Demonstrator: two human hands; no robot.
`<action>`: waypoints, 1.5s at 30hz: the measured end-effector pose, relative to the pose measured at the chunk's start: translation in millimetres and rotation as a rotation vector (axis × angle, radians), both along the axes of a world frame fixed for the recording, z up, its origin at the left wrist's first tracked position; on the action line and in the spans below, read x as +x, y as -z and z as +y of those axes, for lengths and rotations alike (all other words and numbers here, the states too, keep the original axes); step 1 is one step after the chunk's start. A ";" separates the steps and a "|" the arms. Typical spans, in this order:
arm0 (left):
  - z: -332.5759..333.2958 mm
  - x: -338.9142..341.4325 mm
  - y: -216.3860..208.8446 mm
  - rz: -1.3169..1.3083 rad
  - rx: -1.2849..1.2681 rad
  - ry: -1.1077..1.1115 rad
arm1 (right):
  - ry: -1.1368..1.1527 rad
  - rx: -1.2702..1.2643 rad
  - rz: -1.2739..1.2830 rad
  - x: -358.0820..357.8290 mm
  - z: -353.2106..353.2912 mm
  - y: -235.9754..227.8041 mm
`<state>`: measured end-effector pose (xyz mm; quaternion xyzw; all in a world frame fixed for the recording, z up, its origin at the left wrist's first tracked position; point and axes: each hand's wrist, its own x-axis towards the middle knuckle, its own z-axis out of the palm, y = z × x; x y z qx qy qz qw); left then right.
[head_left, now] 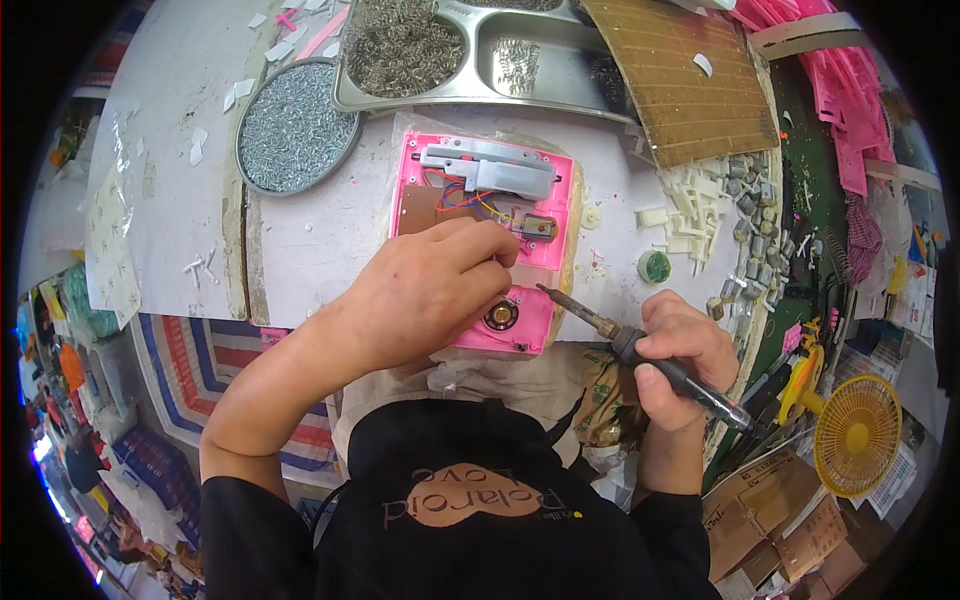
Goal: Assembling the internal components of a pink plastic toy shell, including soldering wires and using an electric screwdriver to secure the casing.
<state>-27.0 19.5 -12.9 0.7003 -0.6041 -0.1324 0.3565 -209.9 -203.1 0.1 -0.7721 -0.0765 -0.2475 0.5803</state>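
- My left hand: fingers pinched on the wiring inside 1 open pink plastic housing.
- My right hand: clenched around 1 dark-handled soldering iron, tip beside the housing.

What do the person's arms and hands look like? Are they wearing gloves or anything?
No gloves: the left hand and right hand are both bare, with no rings or watch that I can see. The forearms are bare too. Black sleeves cover only the upper arms, part of a black top with a brownish heart-shaped print on the front.
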 end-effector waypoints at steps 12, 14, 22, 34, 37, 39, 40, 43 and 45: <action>-1.0 6.5 -8.9 -0.086 0.111 0.079 | -0.057 -0.053 0.090 6.9 11.2 -0.1; -1.8 7.7 -9.6 -0.080 0.128 0.096 | -0.058 -0.054 0.100 6.8 11.4 0.8; -2.5 12.5 -17.7 -0.124 0.190 0.150 | -0.070 -0.060 0.107 8.4 11.0 0.9; -4.5 11.9 -24.9 -0.214 0.270 0.207 | -0.082 -0.078 0.112 13.6 13.1 -1.7; -3.9 12.0 -24.0 -0.231 0.255 0.211 | -0.083 -0.098 0.114 13.8 13.0 -1.0; -3.5 11.8 -23.6 -0.235 0.243 0.216 | -0.080 -0.088 0.116 14.1 13.7 -0.4; -3.3 11.7 -23.6 -0.237 0.238 0.218 | -0.079 -0.082 0.116 14.2 14.0 -0.2; -4.2 11.6 -25.2 -0.240 0.272 0.223 | -0.069 -0.089 0.109 13.3 13.0 -1.9; -3.9 11.9 -24.6 -0.247 0.261 0.223 | -0.052 -0.079 0.098 11.5 11.8 -1.7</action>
